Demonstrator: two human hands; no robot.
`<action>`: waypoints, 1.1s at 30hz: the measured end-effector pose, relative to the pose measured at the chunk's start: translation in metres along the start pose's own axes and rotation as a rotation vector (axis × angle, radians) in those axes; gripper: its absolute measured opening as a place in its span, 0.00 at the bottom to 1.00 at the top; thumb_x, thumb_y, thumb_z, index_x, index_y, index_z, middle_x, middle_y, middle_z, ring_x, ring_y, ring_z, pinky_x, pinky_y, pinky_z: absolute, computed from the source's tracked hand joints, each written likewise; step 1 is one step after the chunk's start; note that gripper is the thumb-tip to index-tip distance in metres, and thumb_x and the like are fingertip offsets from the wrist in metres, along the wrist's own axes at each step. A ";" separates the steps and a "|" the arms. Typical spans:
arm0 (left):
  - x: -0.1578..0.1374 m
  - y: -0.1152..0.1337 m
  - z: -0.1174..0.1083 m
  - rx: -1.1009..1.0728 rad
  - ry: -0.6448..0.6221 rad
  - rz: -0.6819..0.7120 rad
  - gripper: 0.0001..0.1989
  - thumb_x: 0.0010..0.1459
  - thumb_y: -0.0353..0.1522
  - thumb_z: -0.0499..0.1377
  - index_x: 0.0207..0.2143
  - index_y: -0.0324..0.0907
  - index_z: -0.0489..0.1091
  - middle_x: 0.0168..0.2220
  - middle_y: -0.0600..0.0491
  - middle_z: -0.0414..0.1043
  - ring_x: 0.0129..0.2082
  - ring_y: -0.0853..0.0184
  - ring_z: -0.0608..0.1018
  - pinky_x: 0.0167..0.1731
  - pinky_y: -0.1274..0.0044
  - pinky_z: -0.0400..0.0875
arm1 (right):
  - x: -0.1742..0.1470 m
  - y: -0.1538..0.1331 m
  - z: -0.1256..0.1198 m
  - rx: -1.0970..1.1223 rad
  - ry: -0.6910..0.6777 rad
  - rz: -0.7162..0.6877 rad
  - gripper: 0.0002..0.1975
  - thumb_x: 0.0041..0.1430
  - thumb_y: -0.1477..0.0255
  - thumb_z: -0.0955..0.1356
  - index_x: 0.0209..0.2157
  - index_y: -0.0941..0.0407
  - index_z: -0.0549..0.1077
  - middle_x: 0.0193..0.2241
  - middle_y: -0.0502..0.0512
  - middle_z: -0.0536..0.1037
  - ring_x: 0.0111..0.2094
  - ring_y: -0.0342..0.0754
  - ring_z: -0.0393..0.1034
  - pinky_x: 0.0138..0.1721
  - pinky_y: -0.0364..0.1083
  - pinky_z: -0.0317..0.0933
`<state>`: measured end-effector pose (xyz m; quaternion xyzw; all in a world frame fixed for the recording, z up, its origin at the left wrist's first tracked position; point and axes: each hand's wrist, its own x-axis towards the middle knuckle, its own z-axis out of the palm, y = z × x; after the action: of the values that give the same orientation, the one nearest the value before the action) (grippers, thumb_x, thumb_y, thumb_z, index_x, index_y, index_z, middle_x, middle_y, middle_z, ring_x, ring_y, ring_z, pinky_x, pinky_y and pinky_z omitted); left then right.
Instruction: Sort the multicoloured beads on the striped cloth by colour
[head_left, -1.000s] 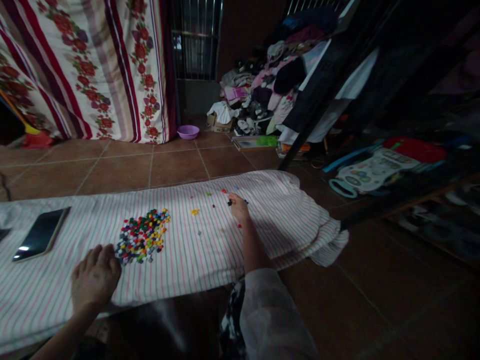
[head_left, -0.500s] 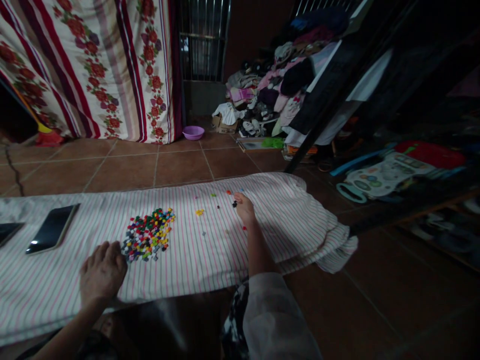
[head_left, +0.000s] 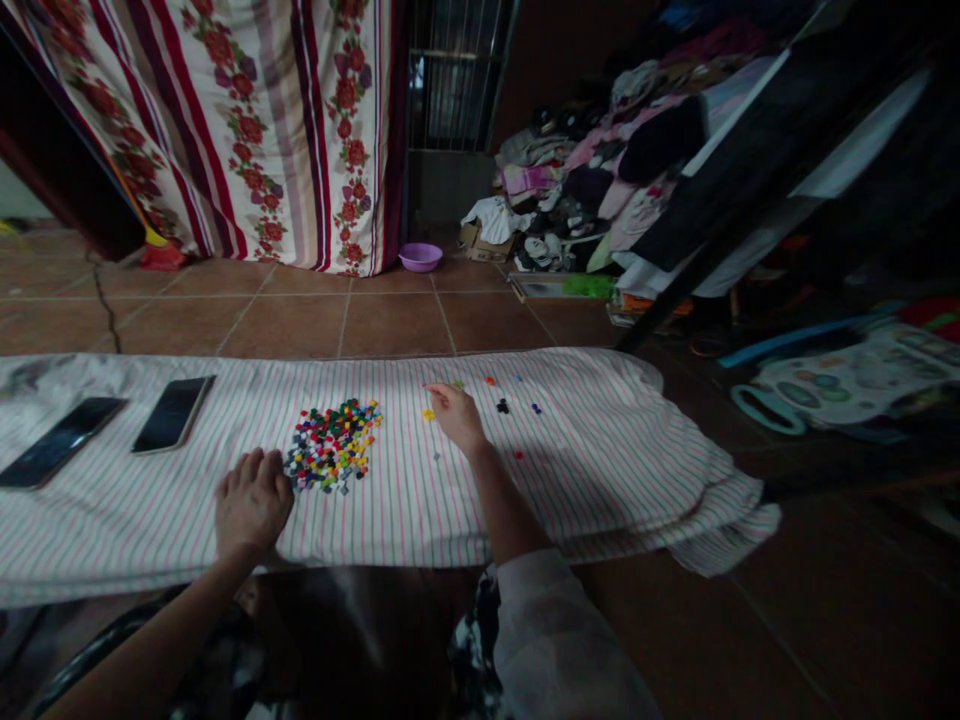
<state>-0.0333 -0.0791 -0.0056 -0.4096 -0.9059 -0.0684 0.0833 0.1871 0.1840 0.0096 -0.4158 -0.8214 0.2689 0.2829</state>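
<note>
In my head view, the right hand (head_left: 454, 415) has its fingers close together beside the yellow pieces (head_left: 427, 414); whether they pinch anything I can't tell. I'd keep that touch light so nothing scatters. The left hand (head_left: 253, 500) rests, fingers bunched, by the pile (head_left: 335, 442) of tiny, chunky, many-coloured pieces on the striped cloth (head_left: 607, 450)

Dim light, a brown tiled floor (head_left: 390, 320), a floral striped curtain (head_left: 289, 140) beside a barred window (head_left: 454, 95)
</note>
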 end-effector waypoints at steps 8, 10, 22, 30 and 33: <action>0.000 -0.006 0.011 0.009 0.098 0.035 0.22 0.65 0.34 0.46 0.56 0.37 0.70 0.59 0.39 0.70 0.61 0.52 0.69 0.59 0.60 0.62 | -0.013 -0.048 0.050 -0.110 -0.341 -0.204 0.16 0.67 0.74 0.62 0.52 0.52 0.76 0.48 0.56 0.77 0.48 0.46 0.72 0.51 0.43 0.62; 0.001 -0.006 0.012 0.009 0.097 0.032 0.22 0.65 0.34 0.46 0.56 0.37 0.70 0.59 0.39 0.70 0.61 0.52 0.69 0.59 0.60 0.62 | -0.011 -0.054 0.056 -0.144 -0.351 -0.200 0.17 0.68 0.73 0.61 0.53 0.51 0.76 0.48 0.56 0.77 0.48 0.46 0.72 0.50 0.43 0.62; 0.000 -0.006 0.015 -0.026 0.091 0.008 0.23 0.65 0.34 0.47 0.56 0.37 0.70 0.60 0.39 0.69 0.63 0.51 0.68 0.61 0.59 0.60 | -0.004 -0.083 0.085 -0.279 -0.414 -0.182 0.17 0.69 0.72 0.60 0.52 0.49 0.77 0.49 0.57 0.74 0.50 0.47 0.70 0.49 0.42 0.62; 0.000 -0.005 0.014 -0.049 0.112 0.023 0.22 0.64 0.33 0.47 0.56 0.36 0.70 0.60 0.38 0.69 0.62 0.51 0.68 0.60 0.59 0.60 | -0.003 -0.090 0.088 -0.323 -0.402 -0.158 0.18 0.69 0.74 0.59 0.52 0.50 0.76 0.48 0.58 0.74 0.50 0.48 0.69 0.51 0.44 0.62; 0.000 -0.006 0.014 -0.044 0.119 0.031 0.22 0.64 0.33 0.47 0.55 0.36 0.71 0.59 0.38 0.70 0.61 0.51 0.69 0.60 0.59 0.61 | -0.002 -0.091 0.089 -0.330 -0.396 -0.151 0.17 0.69 0.73 0.60 0.52 0.50 0.76 0.48 0.58 0.74 0.51 0.48 0.69 0.51 0.44 0.62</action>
<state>-0.0392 -0.0800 -0.0199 -0.4204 -0.8912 -0.1114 0.1290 0.0785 0.1176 0.0088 -0.3333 -0.9221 0.1856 0.0646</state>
